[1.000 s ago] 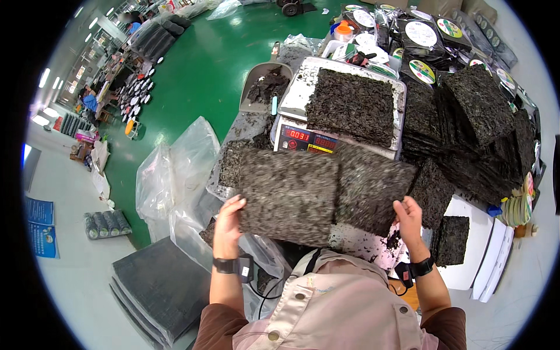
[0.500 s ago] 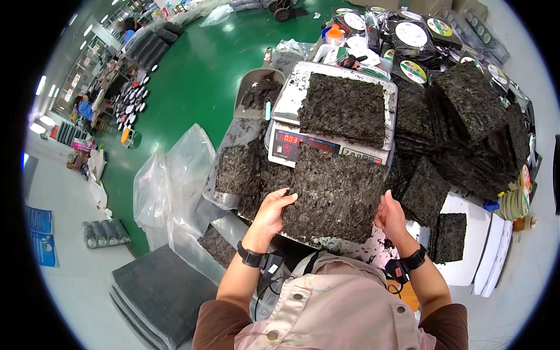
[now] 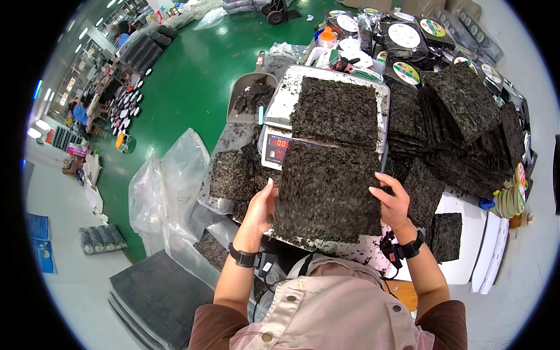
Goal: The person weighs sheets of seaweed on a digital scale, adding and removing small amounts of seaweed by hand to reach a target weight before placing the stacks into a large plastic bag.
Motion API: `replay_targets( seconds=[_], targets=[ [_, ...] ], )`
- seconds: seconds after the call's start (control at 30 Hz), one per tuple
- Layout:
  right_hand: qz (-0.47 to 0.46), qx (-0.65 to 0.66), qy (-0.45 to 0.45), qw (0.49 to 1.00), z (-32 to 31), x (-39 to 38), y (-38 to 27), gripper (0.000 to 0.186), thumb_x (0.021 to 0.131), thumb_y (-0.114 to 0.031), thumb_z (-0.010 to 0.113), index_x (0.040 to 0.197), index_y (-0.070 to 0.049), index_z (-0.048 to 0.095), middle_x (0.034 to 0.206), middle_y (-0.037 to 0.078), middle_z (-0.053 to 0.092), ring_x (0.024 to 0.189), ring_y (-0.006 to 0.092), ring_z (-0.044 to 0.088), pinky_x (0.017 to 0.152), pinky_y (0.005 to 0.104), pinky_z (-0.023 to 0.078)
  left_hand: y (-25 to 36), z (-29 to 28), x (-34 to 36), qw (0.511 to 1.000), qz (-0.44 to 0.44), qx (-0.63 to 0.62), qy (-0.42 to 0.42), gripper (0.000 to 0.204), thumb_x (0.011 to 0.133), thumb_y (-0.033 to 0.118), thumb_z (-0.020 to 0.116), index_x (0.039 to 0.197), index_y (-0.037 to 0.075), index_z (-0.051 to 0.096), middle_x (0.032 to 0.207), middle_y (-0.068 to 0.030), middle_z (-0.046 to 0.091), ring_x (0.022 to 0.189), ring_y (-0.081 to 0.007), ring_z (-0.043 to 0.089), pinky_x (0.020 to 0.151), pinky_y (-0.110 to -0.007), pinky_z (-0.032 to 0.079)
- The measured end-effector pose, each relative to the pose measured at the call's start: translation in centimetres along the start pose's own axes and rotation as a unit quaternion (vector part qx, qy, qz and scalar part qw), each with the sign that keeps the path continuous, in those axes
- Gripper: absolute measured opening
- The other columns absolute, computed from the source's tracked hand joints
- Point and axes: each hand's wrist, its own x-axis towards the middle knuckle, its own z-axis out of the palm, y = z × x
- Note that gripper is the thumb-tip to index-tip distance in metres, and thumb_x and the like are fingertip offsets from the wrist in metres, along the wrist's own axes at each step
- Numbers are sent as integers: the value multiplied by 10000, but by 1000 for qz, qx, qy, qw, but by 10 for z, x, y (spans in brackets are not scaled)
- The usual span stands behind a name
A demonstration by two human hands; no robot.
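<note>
A dark, roughly square dried seaweed sheet [image 3: 328,192] is upheld between my two hands in front of the scale; whether it is one sheet or a thin stack I cannot tell. My left hand [image 3: 261,209] grips its left edge, thumb pointing up and the other fingers mostly hidden. At the right edge, my right hand [image 3: 393,202] holds it with thumb and fingers partly spread. Just beyond lies more seaweed [image 3: 335,111] on the pan of a white weighing scale [image 3: 281,111]. The held sheet covers much of the scale's red-lit display [image 3: 277,148].
Piled seaweed sheets [image 3: 466,105] stand right of the scale, with labelled packs [image 3: 403,36] behind. To the left are loose seaweed [image 3: 232,175], a dustpan [image 3: 238,99] with scraps and clear plastic sheeting [image 3: 169,181]. A dark stack [image 3: 157,297] sits lower left.
The held seaweed has come a little left and now hides more of the display. My left thumb has shifted from its face to its edge; my right fingers have spread and risen.
</note>
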Motion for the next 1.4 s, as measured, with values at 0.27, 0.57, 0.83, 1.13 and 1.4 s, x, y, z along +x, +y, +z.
replay_targets(
  seconds=[0.27,0.57,0.83,1.13,1.4],
  targets=[
    [-2,-22,2,1000,12,-27,11,370,668,154,567,970,-53,619,1169,164,481,980,300,564,814,346,516,-1,-17,4,984,63,99,-131,129,786,111,692,883,43,640,766,33,612,656,-47,523,593,-196,396],
    [18,-14,15,1000,16,-25,13,266,718,137,577,934,-18,578,1104,159,523,938,282,585,788,330,526,-1,-13,7,986,49,97,-125,123,777,125,701,864,55,649,743,41,609,628,-39,503,560,-190,366],
    [31,-14,9,999,18,-27,17,295,689,149,580,926,-27,590,1069,142,536,884,251,599,751,313,527,-3,-14,10,989,42,78,-117,140,769,134,711,866,53,651,766,29,623,668,-50,532,594,-194,381],
    [-58,-64,-37,996,9,9,13,315,650,101,584,933,-36,606,1000,119,591,816,285,604,692,344,516,4,-23,8,989,14,65,-135,288,887,269,574,906,-9,646,870,-37,644,731,-106,570,726,-234,437],
    [344,212,128,906,9,133,47,500,821,-115,642,1255,44,450,690,-18,534,549,39,423,482,209,361,8,-29,-2,978,72,138,-138,256,828,164,611,1003,-20,647,913,-41,643,833,-96,546,749,-214,399]
  ],
)
